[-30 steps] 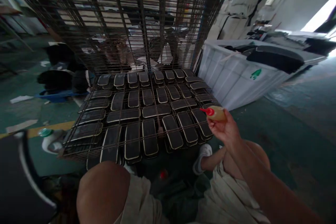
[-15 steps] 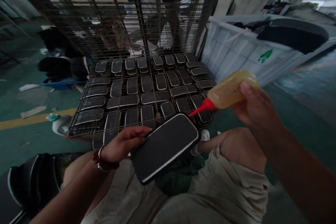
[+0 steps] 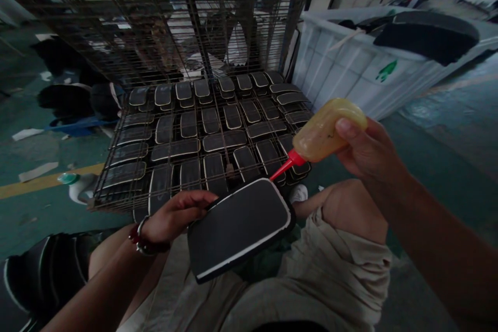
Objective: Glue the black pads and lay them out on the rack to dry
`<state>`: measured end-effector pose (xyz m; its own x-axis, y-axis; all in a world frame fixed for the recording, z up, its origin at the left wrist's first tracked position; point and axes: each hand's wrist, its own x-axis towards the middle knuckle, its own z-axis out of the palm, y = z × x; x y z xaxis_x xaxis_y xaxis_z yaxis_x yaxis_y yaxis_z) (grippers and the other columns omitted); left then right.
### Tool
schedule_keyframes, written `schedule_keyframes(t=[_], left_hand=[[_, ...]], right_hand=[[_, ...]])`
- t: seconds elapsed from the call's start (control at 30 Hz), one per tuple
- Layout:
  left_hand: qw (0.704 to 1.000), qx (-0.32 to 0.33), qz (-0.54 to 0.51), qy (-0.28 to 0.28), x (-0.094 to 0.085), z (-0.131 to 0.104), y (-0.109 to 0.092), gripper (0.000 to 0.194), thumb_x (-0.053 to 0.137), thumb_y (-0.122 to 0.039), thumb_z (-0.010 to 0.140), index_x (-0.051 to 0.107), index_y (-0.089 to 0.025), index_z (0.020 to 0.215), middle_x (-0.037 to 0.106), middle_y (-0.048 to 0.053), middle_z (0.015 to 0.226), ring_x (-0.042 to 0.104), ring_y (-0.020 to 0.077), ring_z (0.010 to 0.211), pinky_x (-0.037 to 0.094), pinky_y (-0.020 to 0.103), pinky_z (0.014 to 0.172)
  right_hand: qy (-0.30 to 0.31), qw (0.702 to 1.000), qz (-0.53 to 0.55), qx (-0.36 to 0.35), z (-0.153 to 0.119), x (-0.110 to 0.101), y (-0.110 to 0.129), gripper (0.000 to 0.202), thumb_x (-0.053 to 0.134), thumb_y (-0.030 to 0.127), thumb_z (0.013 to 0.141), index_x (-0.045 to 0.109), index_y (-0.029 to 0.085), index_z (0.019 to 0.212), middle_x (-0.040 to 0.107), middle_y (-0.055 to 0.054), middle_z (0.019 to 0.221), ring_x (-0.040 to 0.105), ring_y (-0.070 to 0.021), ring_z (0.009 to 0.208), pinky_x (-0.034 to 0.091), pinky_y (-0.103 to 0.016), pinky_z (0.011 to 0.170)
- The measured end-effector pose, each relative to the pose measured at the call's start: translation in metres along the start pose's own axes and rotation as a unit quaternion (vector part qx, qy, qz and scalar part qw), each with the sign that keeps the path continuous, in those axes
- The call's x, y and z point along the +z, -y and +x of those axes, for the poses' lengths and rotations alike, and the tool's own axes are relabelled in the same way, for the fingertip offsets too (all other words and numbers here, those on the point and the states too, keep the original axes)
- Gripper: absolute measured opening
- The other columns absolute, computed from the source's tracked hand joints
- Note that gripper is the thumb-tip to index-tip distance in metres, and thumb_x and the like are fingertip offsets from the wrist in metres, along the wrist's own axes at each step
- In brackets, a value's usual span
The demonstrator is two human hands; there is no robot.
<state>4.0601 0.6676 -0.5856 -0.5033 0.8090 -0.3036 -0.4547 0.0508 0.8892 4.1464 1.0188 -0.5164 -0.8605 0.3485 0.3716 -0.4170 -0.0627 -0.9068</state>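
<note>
Held over my lap, a black padded panel [image 3: 239, 225] with rounded corners has a white line along its edge. My left hand [image 3: 181, 220] is closed on the panel's left end, thumb on top and the other fingers partly hidden. My right hand [image 3: 360, 145] grips a squeeze bottle [image 3: 324, 129] of yellowish liquid, tilted down to the left. Its red nozzle [image 3: 282, 167] meets the panel's far edge near the upper right corner; whether the tip touches cannot be made out.
Before my knees stands a wire rack [image 3: 175, 153] holding many similar black panels. A white bin [image 3: 338, 67] with dark pieces is at the right. On the left are a white jug [image 3: 81, 189] with a green cap, a blue tray [image 3: 73, 127], and stacked black pieces [image 3: 58, 264].
The nozzle has moved left along the panel's far edge, past the upper right corner. The white line now shows along the right end too. The whole view has shifted slightly.
</note>
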Motion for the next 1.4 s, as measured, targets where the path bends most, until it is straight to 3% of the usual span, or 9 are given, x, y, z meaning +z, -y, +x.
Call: schedule_keyframes(t=[0.3, 0.73, 1.2, 1.4], left_hand=[[1.0, 0.0, 0.0, 0.006, -0.005, -0.002, 0.004, 0.023, 0.066, -0.016, 0.075, 0.073, -0.017, 0.097, 0.071, 0.01, 0.091, 0.067, 0.0184, 0.078, 0.051, 0.025, 0.068], [0.998, -0.024, 0.004, -0.056, -0.013, -0.003, 0.002, 0.021, 0.07, -0.019, 0.07, 0.074, -0.017, 0.09, 0.071, 0.009, 0.082, 0.065, 0.0182, 0.069, 0.051, 0.024, 0.063], [0.994, -0.004, -0.047, -0.095, -0.015, -0.002, 0.01, 0.021, 0.069, -0.02, 0.073, 0.071, -0.016, 0.093, 0.069, 0.007, 0.08, 0.064, 0.0161, 0.064, 0.051, 0.024, 0.059], [0.991, 0.012, -0.093, -0.09, -0.008, 0.001, 0.013, 0.022, 0.07, -0.017, 0.072, 0.07, -0.017, 0.095, 0.07, 0.007, 0.078, 0.065, 0.0161, 0.065, 0.052, 0.024, 0.06]], right_hand=[[0.016, 1.0, 0.002, 0.006, -0.001, 0.005, -0.003, 0.02, 0.07, 0.03, 0.079, 0.066, 0.017, 0.095, 0.061, -0.001, 0.081, 0.058, -0.0129, 0.072, 0.051, -0.023, 0.065], [0.009, 1.0, 0.01, 0.011, -0.012, 0.002, -0.001, 0.016, 0.068, 0.03, 0.081, 0.068, 0.02, 0.094, 0.065, -0.001, 0.083, 0.062, -0.0146, 0.075, 0.052, -0.024, 0.066], [-0.087, 0.996, 0.025, 0.026, -0.025, 0.004, -0.008, 0.02, 0.077, 0.036, 0.071, 0.07, 0.025, 0.087, 0.065, 0.002, 0.081, 0.062, -0.0132, 0.069, 0.056, -0.025, 0.066], [-0.158, 0.986, 0.042, 0.021, -0.026, 0.007, -0.017, 0.012, 0.072, 0.03, 0.078, 0.067, 0.021, 0.085, 0.064, 0.002, 0.082, 0.064, -0.012, 0.072, 0.056, -0.021, 0.064]])
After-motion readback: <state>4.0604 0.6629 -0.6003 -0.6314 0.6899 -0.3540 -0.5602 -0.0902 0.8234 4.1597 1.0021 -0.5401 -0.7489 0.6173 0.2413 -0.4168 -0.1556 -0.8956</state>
